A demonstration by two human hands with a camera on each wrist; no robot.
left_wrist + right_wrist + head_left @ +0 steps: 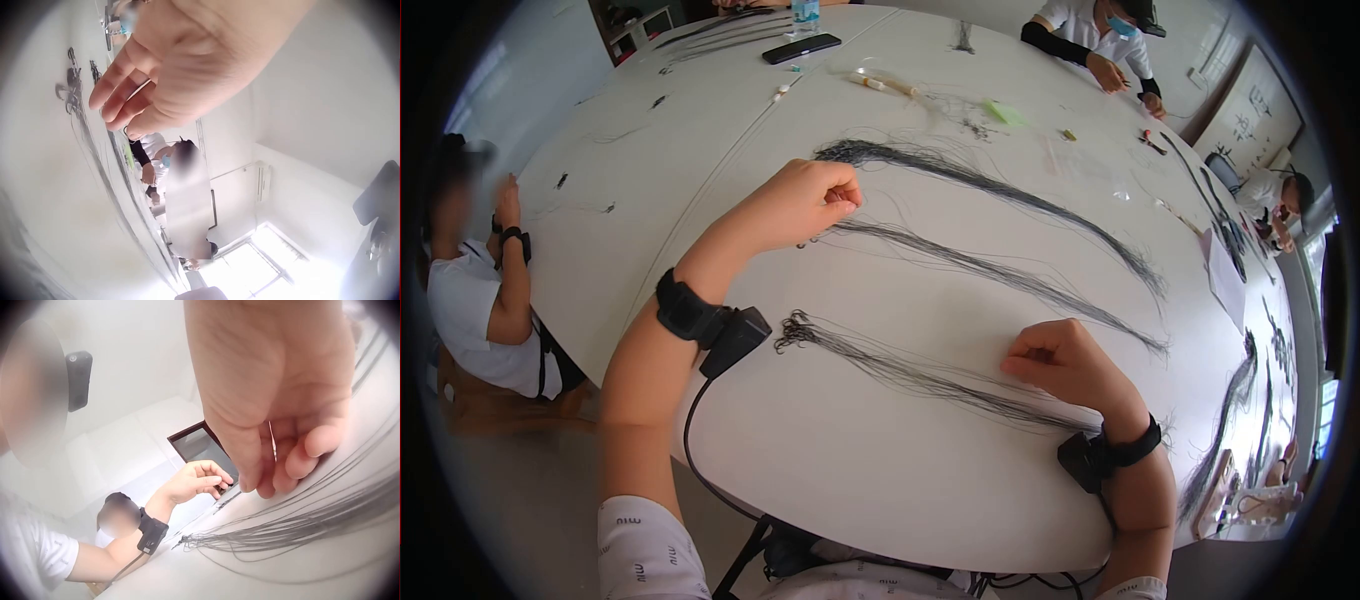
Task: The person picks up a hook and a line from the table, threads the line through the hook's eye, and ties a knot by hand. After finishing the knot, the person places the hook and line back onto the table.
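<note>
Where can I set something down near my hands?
A wide bare patch of the table lies between the nearest strand bundle and the near edge. A narrower strip runs between that bundle and the middle bundle, with your right hand near its right end. It's crowded along the right edge, around the paper.

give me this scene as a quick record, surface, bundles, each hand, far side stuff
surface: white table
bundles: far bundle, middle bundle and near bundle, dark and thin-stranded, side by side
near bundle's left end: curled, tangled
left hand: fingers curled, at the middle bundle's left end; grip unclear
right hand: fingers curled, beside the near bundle; grip unclear
far side: phone, bottle, green note
</note>
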